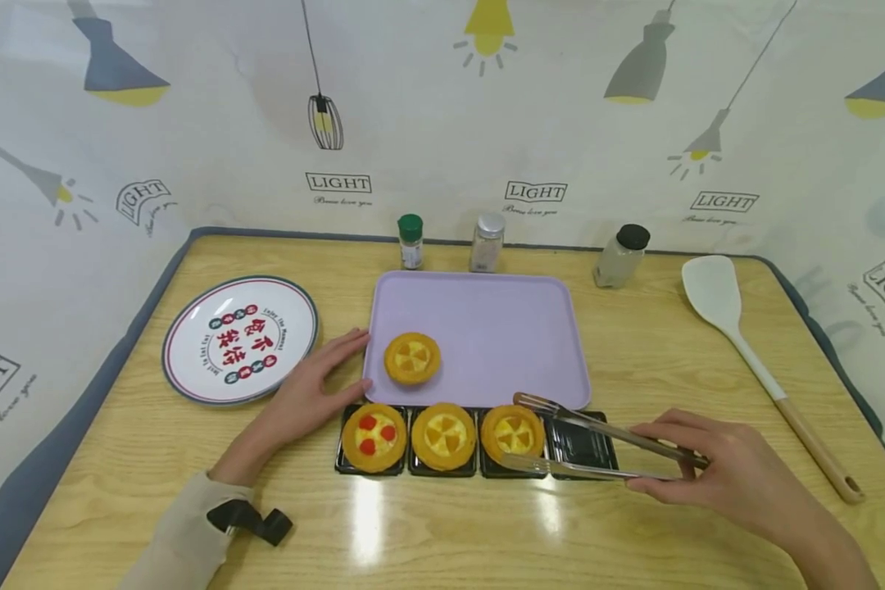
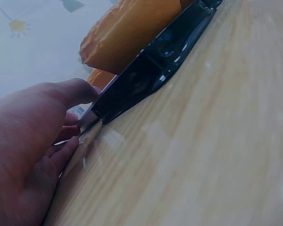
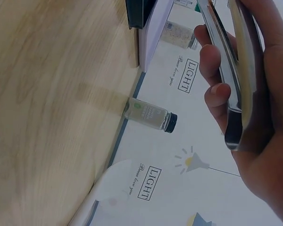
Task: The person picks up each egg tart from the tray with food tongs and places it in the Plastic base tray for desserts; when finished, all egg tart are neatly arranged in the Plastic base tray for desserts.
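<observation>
My right hand (image 1: 723, 467) grips metal tongs (image 1: 627, 434); their spread tips reach over the far and near sides of a fruit-topped egg tart (image 1: 512, 433). That tart sits in a black compartment tray (image 1: 583, 447), beside another yellow-topped tart (image 1: 444, 437) and a red-topped tart (image 1: 374, 437) at the left end. Behind it lies a lilac tray (image 1: 501, 328) bearing one tart (image 1: 411, 358). My left hand (image 1: 317, 389) touches the lilac tray's left edge, its thumb near the front corner. In the right wrist view, fingers wrap the tongs (image 3: 245, 80); their tips are out of frame there.
A white plate with red lettering (image 1: 239, 340) lies at the left. Behind the lilac tray stand a green-capped bottle (image 1: 410, 242) and a silver-capped jar (image 1: 487, 243). A black-capped bottle (image 1: 621, 256) and a white spatula (image 1: 715, 295) are at the right.
</observation>
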A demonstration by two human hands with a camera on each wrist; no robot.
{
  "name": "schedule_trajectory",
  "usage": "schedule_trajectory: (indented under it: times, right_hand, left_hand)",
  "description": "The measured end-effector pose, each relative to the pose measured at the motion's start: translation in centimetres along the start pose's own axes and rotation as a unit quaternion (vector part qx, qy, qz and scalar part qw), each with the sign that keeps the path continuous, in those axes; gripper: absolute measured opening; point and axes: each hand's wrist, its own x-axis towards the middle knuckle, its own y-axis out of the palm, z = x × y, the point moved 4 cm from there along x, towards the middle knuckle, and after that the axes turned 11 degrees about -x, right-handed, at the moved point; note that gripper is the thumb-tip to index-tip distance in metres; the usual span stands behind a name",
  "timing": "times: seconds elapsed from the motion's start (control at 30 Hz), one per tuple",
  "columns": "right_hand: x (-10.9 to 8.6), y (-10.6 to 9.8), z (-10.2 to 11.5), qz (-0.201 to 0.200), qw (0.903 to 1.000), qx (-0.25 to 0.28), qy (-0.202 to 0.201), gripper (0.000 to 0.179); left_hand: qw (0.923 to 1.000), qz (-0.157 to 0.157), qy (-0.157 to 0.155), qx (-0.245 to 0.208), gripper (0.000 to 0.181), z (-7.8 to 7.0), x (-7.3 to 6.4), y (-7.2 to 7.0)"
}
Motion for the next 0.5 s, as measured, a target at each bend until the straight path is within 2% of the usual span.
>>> schedule_trajectory:
  times: [0.23, 0.37, 0.5]
  right_hand:
    - [1.3, -0.9, 0.2, 0.000, 0.9990, 0.042, 0.016, 0.059]
    - [3.4, -1.2, 1.1, -0.012, 0.9994, 0.013, 0.031, 0.055]
    - [6.0, -0.7, 2.5, -0.046, 0.9978, -0.037, 0.030, 0.052]
  left_hand:
    - [1.0000, -0.002, -0.004, 0.000, 0.065, 0.1, 0.0, -0.1]
    - [1.0000, -0.003, -0.003, 0.001, 0.064, 0.1, 0.0, 0.0]
    - [1.0000, -0.003, -0.003, -0.001, 0.064, 0.0, 0.0, 0.0]
